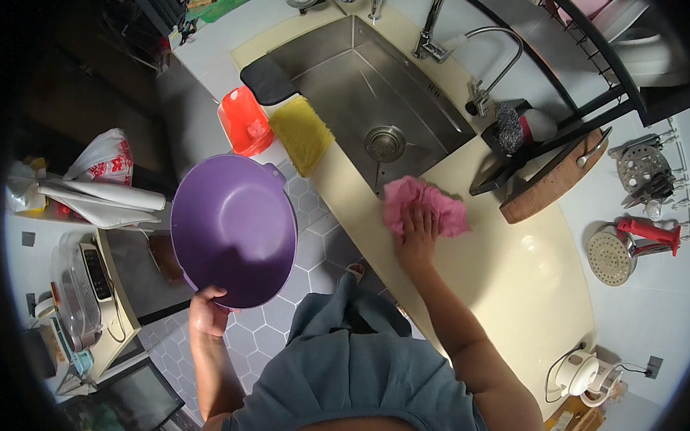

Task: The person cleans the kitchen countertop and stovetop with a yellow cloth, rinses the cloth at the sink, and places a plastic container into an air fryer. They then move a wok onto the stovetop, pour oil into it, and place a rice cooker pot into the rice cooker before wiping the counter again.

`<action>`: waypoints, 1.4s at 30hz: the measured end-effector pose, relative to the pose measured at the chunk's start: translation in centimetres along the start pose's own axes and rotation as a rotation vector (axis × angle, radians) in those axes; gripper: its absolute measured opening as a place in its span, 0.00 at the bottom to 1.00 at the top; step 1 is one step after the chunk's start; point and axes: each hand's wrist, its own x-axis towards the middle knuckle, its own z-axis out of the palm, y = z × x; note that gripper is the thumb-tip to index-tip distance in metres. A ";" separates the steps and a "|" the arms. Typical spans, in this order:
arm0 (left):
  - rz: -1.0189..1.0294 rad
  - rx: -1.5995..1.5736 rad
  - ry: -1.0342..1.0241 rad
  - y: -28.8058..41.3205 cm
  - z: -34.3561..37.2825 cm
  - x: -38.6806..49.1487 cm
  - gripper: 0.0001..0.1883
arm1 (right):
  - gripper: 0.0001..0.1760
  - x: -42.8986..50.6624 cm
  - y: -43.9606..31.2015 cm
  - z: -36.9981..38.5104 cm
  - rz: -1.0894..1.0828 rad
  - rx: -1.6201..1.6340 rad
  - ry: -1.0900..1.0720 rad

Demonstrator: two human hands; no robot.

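My left hand (211, 312) grips the near rim of a purple plastic basin (236, 229), thumb inside; the basin hangs tilted over the tiled floor, its inside facing up. On the cream countertop (491, 277), my right hand (418, 232) lies flat on a crumpled pink cloth (445, 210) beside the near corner of the stainless steel sink (338, 78). The sink has a round drain strainer (385, 144) and nothing else visible inside. A yellow-green towel (302, 135) and a black cloth or mat (268, 80) hang over the sink's left edge.
An orange-red lined bin (244, 121) stands beyond the basin. At the right are a round wooden cutting board (551, 183), a black dish rack (602, 42), utensils on wall hooks and a white appliance (577, 374). The faucet (431, 44) rises behind the sink.
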 end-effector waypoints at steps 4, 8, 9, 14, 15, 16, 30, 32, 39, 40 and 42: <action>0.007 -0.002 -0.093 0.1 1.1 0.6 0.14 | 0.36 3.3 1.0 0.7 0.174 -0.032 0.077; 0.015 0.015 -0.134 0.4 2.1 0.8 0.15 | 0.40 12.8 4.5 1.8 0.576 -0.129 0.037; -0.009 0.028 -0.081 0.4 2.3 1.0 0.15 | 0.40 14.8 5.3 2.2 0.665 -0.151 0.027; -0.016 0.076 -0.095 0.0 2.5 0.8 0.20 | 0.38 22.0 11.5 2.5 0.973 -0.080 0.139; 0.006 0.047 -0.133 -0.3 2.5 0.6 0.22 | 0.38 22.4 12.6 2.8 1.034 -0.014 0.142; -0.018 0.057 -0.119 -0.5 2.5 0.5 0.23 | 0.38 22.1 13.0 3.5 0.975 -0.061 0.078; -0.093 0.350 -0.546 -1.3 12.8 1.8 0.16 | 0.28 -10.4 8.8 -3.8 0.303 0.058 -0.018; -0.095 0.396 -0.600 -2.5 14.9 0.9 0.18 | 0.30 -11.0 14.8 -4.7 0.531 -0.187 -0.001; -0.295 0.714 -0.887 -9.7 23.0 -5.7 0.18 | 0.31 -23.1 29.9 -13.2 1.246 -0.051 -0.018; -0.313 0.683 -0.890 -11.4 24.4 -6.6 0.19 | 0.31 -26.1 30.0 -14.2 1.219 -0.065 -0.001; -0.414 0.836 -0.987 -14.1 27.9 -7.7 0.21 | 0.33 -31.4 28.1 -14.7 1.057 -0.119 0.147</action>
